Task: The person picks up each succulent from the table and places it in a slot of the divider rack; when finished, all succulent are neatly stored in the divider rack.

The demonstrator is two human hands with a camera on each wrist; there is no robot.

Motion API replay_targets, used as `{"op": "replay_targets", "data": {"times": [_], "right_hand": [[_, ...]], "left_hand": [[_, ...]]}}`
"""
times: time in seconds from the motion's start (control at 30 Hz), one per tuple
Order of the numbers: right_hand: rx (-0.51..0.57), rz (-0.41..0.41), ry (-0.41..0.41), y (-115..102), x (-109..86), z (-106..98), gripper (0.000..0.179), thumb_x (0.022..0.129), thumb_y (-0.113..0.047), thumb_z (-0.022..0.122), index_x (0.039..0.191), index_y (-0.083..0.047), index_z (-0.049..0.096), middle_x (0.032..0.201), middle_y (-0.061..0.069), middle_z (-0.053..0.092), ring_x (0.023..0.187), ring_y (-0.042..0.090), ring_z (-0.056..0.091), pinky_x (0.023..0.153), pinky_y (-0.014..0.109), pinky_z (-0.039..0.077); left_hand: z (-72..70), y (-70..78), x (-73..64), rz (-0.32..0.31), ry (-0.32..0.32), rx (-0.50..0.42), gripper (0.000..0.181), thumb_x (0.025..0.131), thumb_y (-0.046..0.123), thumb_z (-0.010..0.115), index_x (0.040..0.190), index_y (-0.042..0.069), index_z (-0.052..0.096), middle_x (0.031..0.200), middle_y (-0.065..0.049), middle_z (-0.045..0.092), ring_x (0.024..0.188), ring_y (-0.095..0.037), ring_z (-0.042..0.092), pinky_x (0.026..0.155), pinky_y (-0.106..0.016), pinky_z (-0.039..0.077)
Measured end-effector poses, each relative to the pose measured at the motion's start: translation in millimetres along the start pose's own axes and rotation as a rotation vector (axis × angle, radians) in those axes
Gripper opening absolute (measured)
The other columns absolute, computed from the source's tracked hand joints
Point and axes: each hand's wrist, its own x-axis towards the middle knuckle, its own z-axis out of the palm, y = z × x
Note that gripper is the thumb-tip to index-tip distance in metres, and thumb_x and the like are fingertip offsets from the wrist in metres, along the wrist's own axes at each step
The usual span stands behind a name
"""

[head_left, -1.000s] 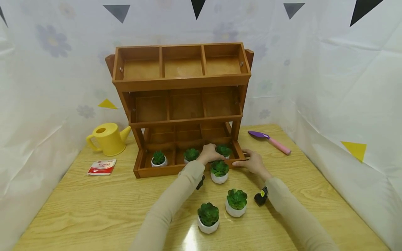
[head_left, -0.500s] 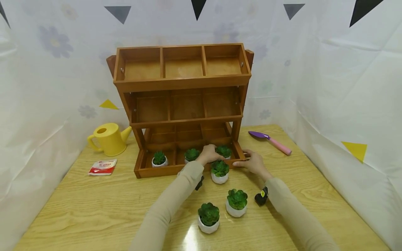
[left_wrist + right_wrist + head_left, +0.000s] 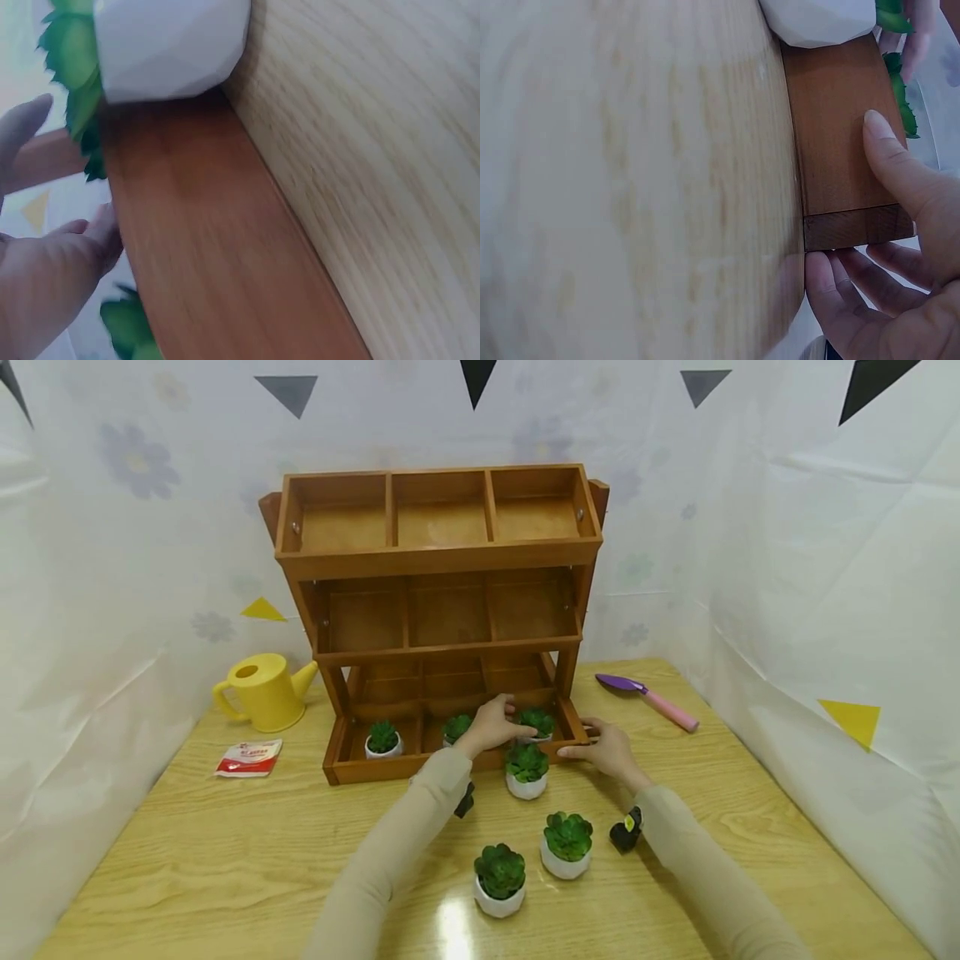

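A brown three-tier wooden plant stand (image 3: 438,560) stands at the back of the table. In its bottom tier, potted succulents sit in the left (image 3: 383,739), middle and right compartments. My left hand (image 3: 489,727) hovers over that tier between the middle succulent (image 3: 457,727) and the right succulent (image 3: 537,723), thumb and fingers apart, holding nothing. It partly covers the middle plant. My right hand (image 3: 606,750) grips the stand's bottom right corner, its thumb (image 3: 889,154) on the front board (image 3: 840,127) and its fingers against the side. Another succulent (image 3: 527,770) in a white pot stands just before the front board.
Two more potted succulents, one nearer (image 3: 499,878) and one to the right (image 3: 567,843), stand on the table's front part. At left are a yellow watering can (image 3: 266,693) and a red-and-white packet (image 3: 249,758). A purple trowel with a pink handle (image 3: 670,710) lies at right.
My left hand has drawn slightly left and its fingers have spread away from the succulent in the right compartment. The right hand keeps its place at the stand's corner.
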Motion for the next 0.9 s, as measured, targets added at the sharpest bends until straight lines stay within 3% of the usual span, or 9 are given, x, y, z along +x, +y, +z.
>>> {"op": "replay_targets", "data": {"times": [0.13, 0.23, 0.47, 0.57, 0.7, 0.9], "right_hand": [[0.002, 0.004, -0.002, 0, 0.1, 0, 0.084, 0.076, -0.044, 0.079, 0.140, -0.001, 0.046, 0.126, 0.029, 0.058, 0.110, 0.041, 0.058, 0.086, 0.049, 0.052], [0.004, 0.004, -0.001, 0, -0.8, -1, 0.083, 0.076, -0.043, 0.079, 0.139, -0.001, 0.047, 0.125, 0.029, 0.058, 0.110, 0.041, 0.059, 0.085, 0.049, 0.052], [0.003, 0.008, -0.006, -2, -0.9, -1, 0.084, 0.076, -0.044, 0.079, 0.139, -0.001, 0.047, 0.126, 0.029, 0.057, 0.111, 0.042, 0.058, 0.086, 0.049, 0.052], [0.005, 0.004, -0.003, -1, -1.6, -1, 0.083, 0.076, -0.044, 0.079, 0.140, -0.001, 0.047, 0.126, 0.029, 0.057, 0.111, 0.042, 0.058, 0.086, 0.049, 0.052], [-0.004, -0.007, -0.009, -1, -0.4, 0, 0.084, 0.076, -0.045, 0.078, 0.140, -0.001, 0.046, 0.128, 0.028, 0.057, 0.113, 0.041, 0.057, 0.086, 0.049, 0.052], [0.004, -0.005, -0.003, -2, -0.9, 0, 0.081, 0.077, -0.041, 0.079, 0.139, -0.001, 0.047, 0.126, 0.028, 0.058, 0.111, 0.041, 0.058, 0.087, 0.049, 0.051]], "left_hand": [[-9.4, -2.2, -9.3, 0.059, 0.014, -0.068, 0.071, 0.084, 0.033, 0.074, 0.140, 0.006, 0.042, 0.138, -0.017, 0.050, 0.121, -0.030, 0.052, 0.096, -0.043, 0.048], [-14.0, 0.0, -21.6, 0.102, 0.000, -0.069, 0.064, 0.082, 0.036, 0.075, 0.133, 0.007, 0.048, 0.132, -0.014, 0.053, 0.115, -0.027, 0.054, 0.093, -0.041, 0.049], [-14.2, -3.4, -48.4, 0.184, -0.067, 0.096, 0.059, 0.077, 0.037, 0.079, 0.118, 0.004, 0.053, 0.108, -0.008, 0.059, 0.092, -0.018, 0.057, 0.082, -0.031, 0.050], [-12.7, -6.5, -56.7, 0.183, -0.096, 0.160, 0.060, 0.075, 0.038, 0.081, 0.116, 0.005, 0.052, 0.103, -0.005, 0.058, 0.085, -0.013, 0.055, 0.077, -0.028, 0.049], [-9.1, -9.6, -65.6, 0.146, -0.086, 0.162, 0.066, 0.073, 0.037, 0.083, 0.118, 0.002, 0.051, 0.102, -0.005, 0.056, 0.082, -0.013, 0.055, 0.074, -0.028, 0.049], [-0.3, -9.5, -70.4, 0.102, -0.057, 0.156, 0.071, 0.071, 0.041, 0.083, 0.121, 0.003, 0.051, 0.112, -0.011, 0.059, 0.094, -0.021, 0.059, 0.080, -0.034, 0.052]]}}
